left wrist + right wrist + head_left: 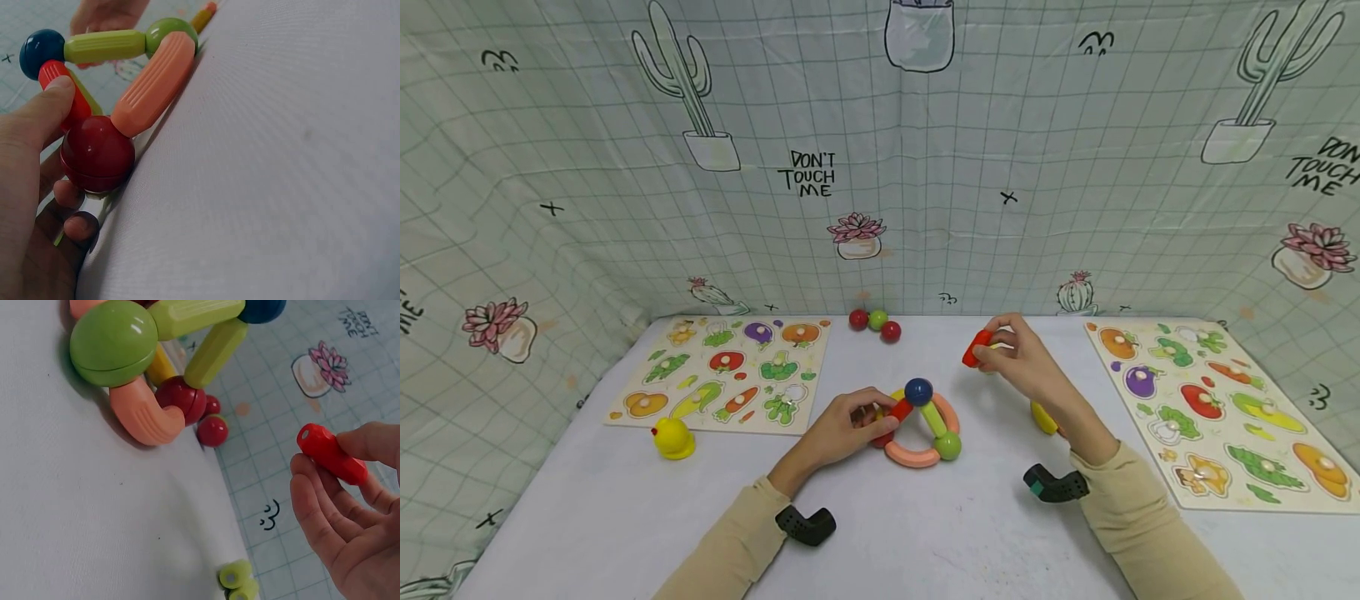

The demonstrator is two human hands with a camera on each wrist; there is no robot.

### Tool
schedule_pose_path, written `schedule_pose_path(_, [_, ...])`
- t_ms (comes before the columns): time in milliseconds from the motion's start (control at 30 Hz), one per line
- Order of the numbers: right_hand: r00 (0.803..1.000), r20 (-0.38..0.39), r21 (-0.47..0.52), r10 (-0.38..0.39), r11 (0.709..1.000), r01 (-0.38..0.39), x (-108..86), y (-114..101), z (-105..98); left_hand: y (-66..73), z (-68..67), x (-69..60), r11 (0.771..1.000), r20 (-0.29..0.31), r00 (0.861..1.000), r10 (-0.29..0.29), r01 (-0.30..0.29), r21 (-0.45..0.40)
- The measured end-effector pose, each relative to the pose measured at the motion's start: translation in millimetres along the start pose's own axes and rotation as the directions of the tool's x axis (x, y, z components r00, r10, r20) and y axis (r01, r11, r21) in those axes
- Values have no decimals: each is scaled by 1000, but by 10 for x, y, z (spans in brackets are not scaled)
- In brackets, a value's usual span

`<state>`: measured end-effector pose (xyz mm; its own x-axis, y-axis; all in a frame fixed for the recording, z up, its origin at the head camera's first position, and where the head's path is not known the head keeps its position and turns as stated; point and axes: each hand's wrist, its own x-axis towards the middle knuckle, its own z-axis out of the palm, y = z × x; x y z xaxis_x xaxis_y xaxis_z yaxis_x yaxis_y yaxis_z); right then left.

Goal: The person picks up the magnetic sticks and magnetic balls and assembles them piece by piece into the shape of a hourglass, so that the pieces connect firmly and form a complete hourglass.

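Observation:
My left hand (842, 427) grips a red magnetic rod (72, 100) with thumb and fingers. That rod belongs to a small frame on the table, joined by a blue ball (918, 392) on top, a green ball (949, 446) and a dark red ball (98, 153). Curved peach rods (913, 455) lie along its base, and a yellow-green rod (933, 419) slopes down from the blue ball. Raised to the right of the frame, my right hand (1021, 358) pinches a separate short red rod (331, 453) between thumb and fingers, one end hole showing.
Two red balls and a green ball (877, 319) sit at the back. A yellow toy duck (673, 439) stands left, before a vegetable puzzle board (700, 375); another board (1217, 408) lies right. Yellow-green rods (237, 575) and a yellow piece (1042, 417) lie near my right arm.

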<state>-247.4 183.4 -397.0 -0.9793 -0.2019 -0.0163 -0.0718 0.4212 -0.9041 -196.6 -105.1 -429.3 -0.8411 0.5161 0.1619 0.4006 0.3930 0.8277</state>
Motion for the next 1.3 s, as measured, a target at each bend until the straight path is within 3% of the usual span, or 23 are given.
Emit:
schedule_pose_path(33, [1000,3,-1,-7,1000,7,-5,-13,10,1,1,0,1000,0,1000,-3,3,2])
schedule_pose_path(267, [995,30,48,-96,994,94,-48,-81,73,-400,94,87,1000,-15,1000,3,-3,3])
schedule_pose_path(400, [986,54,77,-155,986,151,-68,-111,108,-394,92,88,1000,-16,1000,5,-5,1])
schedule_pose_path(633, [978,78,124,-193,975,183,-107,-172,181,-392,93,84,1000,-20,1000,17,-16,3])
schedule_pose_path(867, [957,89,154,-275,953,260,-127,-226,278,-396,94,86,1000,-19,1000,8,-8,-2])
schedule_pose_path(1300, [945,113,166,-306,944,286,-155,-254,410,-409,95,93,1000,-14,1000,2,-2,-4])
